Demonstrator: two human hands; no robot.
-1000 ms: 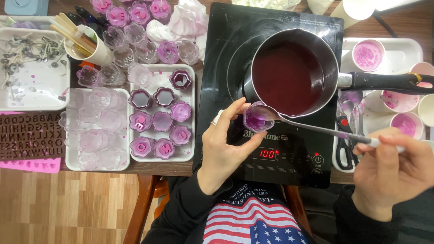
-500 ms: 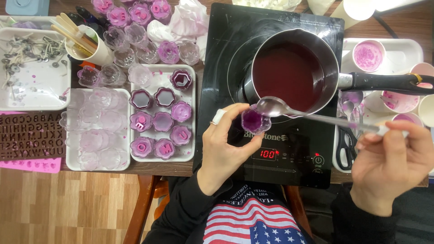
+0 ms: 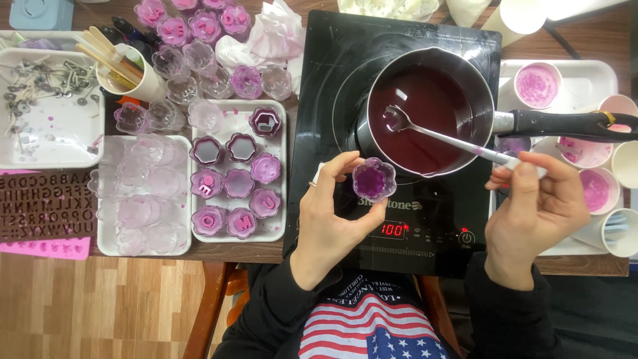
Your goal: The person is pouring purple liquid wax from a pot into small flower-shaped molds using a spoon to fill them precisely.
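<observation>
Swung away from the cup (image 3: 373, 179) since half a second ago and dipped back into the pan (image 3: 367, 100): the spoon (image 3: 452, 138).

Underneath, a black cooktop (image 3: 325, 86) with its red display lit. On it the steel pan, full of dark purple liquid, black handle out to the right. Left of the cooktop, a white tray (image 3: 234, 114) of flower-shaped cups, most filled purple, some topped with letters. Further left, a second tray (image 3: 100, 236) of clear, empty ones.

Right hand (image 3: 531, 206) at the spoon's white handle end, fingers pinched shut around it, bowl down at the liquid's surface toward the pan's far left. Left hand (image 3: 329, 216) over the cooktop's front, thumb and fingers curled part-way round the small cup, gripping it by its sides. Cup upright, just in front of the pan's near rim, purple inside; how full, hard to tell.

Judged as mid-fill: scooping another spoonful for the held cup.

Called for next: lifting a level spoonful, carrying it the short way over the rim, tipping slowly. Best to keep the cup level and close to the pan, sparing drips on the cooktop, with fingertips clear of the hot liquid.
</observation>
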